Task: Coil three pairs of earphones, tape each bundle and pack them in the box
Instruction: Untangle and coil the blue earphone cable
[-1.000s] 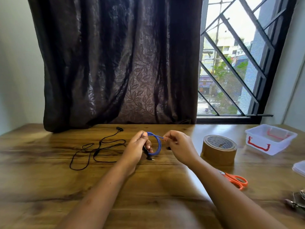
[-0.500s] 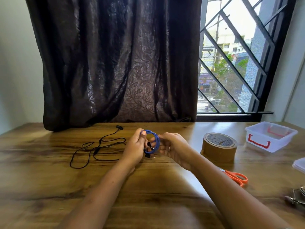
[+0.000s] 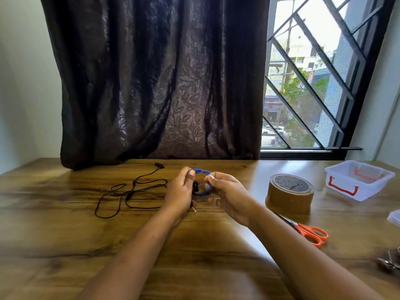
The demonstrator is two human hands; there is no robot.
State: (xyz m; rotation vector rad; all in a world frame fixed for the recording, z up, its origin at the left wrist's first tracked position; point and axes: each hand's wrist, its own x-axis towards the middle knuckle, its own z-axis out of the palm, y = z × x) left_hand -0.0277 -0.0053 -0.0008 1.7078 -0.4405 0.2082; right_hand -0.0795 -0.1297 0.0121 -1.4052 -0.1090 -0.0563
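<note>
Your left hand (image 3: 180, 191) and right hand (image 3: 229, 195) meet above the middle of the tabletop (image 3: 65, 245), and between them you hold the blue coil (image 3: 202, 171) of earphones, wound into a small ring and standing roughly upright. Your left fingers (image 3: 191, 173) are curled round the ring's left side, thumb on its top edge; your right fingers (image 3: 211, 177) pinch its right side. A plug (image 3: 193, 208) pokes out beneath your left hand, just above the wood. To the left of your hands, the black earphones (image 3: 134, 189) lie loose and uncoiled on the tabletop, one bud (image 3: 159, 165) reaching toward the curtain (image 3: 151, 83). To the right, the brown tape (image 3: 290, 191) stands on its flat side, with the orange-handled scissors (image 3: 309, 232) lying just in front of it. The box (image 3: 357, 180), clear with red handles, sits open farther right near the window (image 3: 303, 83), well apart from your hands. Something pale (image 3: 394, 217) and something metallic (image 3: 389, 260) show at the right edge, too blurred to identify.
</note>
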